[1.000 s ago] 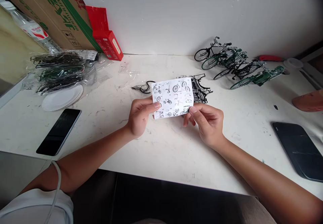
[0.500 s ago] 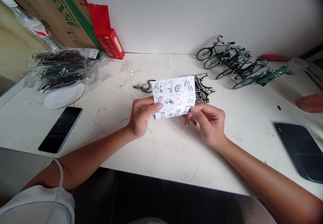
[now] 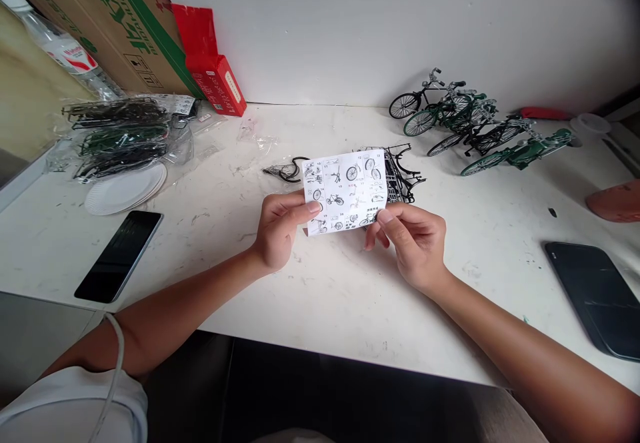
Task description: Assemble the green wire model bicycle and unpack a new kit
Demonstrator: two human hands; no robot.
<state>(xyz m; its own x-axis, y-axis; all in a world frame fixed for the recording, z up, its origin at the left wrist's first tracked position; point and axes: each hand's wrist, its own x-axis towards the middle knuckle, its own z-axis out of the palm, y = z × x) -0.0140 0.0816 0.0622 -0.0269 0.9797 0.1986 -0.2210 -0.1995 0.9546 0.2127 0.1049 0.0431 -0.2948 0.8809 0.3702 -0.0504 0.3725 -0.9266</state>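
Between my two hands is a white instruction sheet (image 3: 345,190) printed with numbered bicycle assembly pictures. My left hand (image 3: 281,231) pinches its left edge, thumb on the front. At the lower right corner, my right hand (image 3: 413,243) grips the sheet between thumb and fingers. Behind the paper, partly hidden by it, lie black model bicycle parts on a frame (image 3: 401,175). A curved black part in thin clear plastic (image 3: 286,171) shows just beyond my left hand.
Several assembled model bicycles (image 3: 463,116) stand at the back right. Bagged parts (image 3: 123,133), paper plates (image 3: 125,190) and a phone (image 3: 119,256) lie left. A red box (image 3: 217,83), cardboard box (image 3: 125,30) and bottle (image 3: 70,50) stand behind. A dark device (image 3: 595,296) and another person's hand (image 3: 615,202) are right.
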